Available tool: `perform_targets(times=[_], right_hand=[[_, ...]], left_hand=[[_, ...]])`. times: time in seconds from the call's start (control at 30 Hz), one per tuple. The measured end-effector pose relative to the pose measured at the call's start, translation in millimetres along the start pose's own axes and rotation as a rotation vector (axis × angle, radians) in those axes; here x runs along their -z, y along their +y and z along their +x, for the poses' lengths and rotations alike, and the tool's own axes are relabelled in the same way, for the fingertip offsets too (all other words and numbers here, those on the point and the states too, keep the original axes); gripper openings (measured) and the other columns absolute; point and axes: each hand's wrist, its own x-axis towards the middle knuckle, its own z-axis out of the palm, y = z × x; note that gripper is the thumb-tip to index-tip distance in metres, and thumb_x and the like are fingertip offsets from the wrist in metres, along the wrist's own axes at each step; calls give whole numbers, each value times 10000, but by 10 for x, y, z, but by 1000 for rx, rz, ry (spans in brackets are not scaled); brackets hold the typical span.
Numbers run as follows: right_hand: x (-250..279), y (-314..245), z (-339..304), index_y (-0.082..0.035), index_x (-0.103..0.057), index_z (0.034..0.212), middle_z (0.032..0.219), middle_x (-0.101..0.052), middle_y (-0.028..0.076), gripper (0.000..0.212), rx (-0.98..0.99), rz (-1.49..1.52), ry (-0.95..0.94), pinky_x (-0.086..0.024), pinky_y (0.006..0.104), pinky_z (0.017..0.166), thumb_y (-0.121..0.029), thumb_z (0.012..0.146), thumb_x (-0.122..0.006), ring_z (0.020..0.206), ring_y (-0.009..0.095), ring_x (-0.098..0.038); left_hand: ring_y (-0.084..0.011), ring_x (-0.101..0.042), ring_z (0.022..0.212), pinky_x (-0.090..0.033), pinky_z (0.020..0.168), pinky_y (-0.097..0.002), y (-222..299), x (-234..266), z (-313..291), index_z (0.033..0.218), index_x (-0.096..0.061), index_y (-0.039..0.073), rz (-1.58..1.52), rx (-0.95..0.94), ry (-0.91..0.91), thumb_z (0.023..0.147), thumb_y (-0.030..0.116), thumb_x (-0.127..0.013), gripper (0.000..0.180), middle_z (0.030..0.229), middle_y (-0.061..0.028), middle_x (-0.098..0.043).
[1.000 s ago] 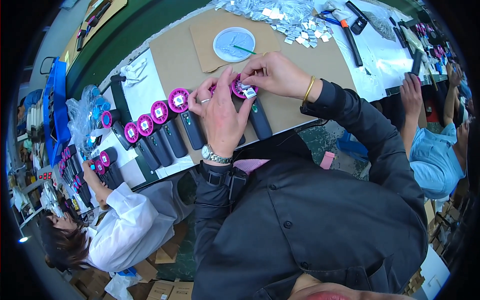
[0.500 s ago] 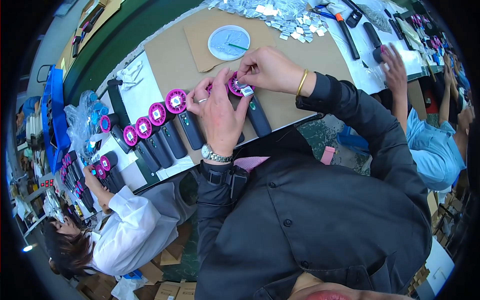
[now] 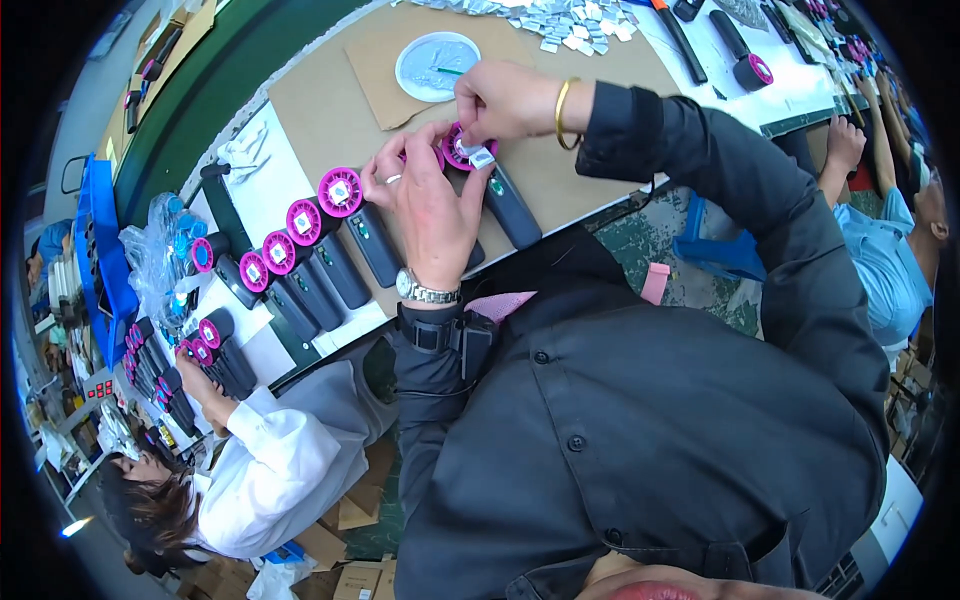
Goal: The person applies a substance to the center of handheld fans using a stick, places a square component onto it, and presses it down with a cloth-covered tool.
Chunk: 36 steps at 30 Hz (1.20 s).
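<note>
Tabletop: white, brown board atop; floor was green. Device lay on board: dark-handled; pink head, silver square. Left fingers surrounded head, grip unclear; right fingers were pinched together there.

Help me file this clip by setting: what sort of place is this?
Likely an assembly workshop: a row of matching magenta-ringed devices, a heap of silvery squares, and a co-worker in white nearby.
</note>
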Motion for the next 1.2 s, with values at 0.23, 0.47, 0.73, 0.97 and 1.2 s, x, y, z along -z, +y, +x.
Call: perform_targets(times=[0.23,0.47,0.73,0.97,1.2], right_hand=[[-85,54,27,-48,-656,820,763,-718,94,269,-13,7,2,-544,410,676,-162,818,-899,730,274,-710],[-163,85,-81,-45,-682,847,786,-729,101,219,122,-12,111,-557,409,694,-171,871,-860,736,279,-711],[615,1079,-187,-41,-803,956,864,-785,140,117,-18,-196,535,-598,396,755,-149,929,-768,784,303,-753],[570,1350,-239,-69,-822,956,938,-795,166,147,-199,-442,493,-613,454,839,-197,922,-757,899,357,-765],[442,1484,-224,-32,-806,976,930,-786,155,195,-189,-447,615,-591,437,833,-217,917,-790,887,347,-752]], left_hand=[[-314,-558,1303,-229,1176,-588,0,5,6,1319,-612,112,32,-36,25,780,228,-945,644,1226,-59,-702],[-314,-552,1314,-216,1192,-610,11,11,-54,1335,-600,107,94,-40,4,766,261,-957,688,1252,-53,-695],[-296,-545,1345,-202,1208,-604,181,329,-154,1389,-621,107,138,-55,68,810,310,-936,690,1290,-46,-693],[-289,-539,1346,-218,1203,-532,-162,429,-342,1372,-666,117,162,39,161,894,264,-870,540,1299,-50,-689],[-304,-518,1358,-231,1187,-510,-171,399,-374,1394,-656,116,173,73,151,875,260,-876,582,1353,-62,-668]])
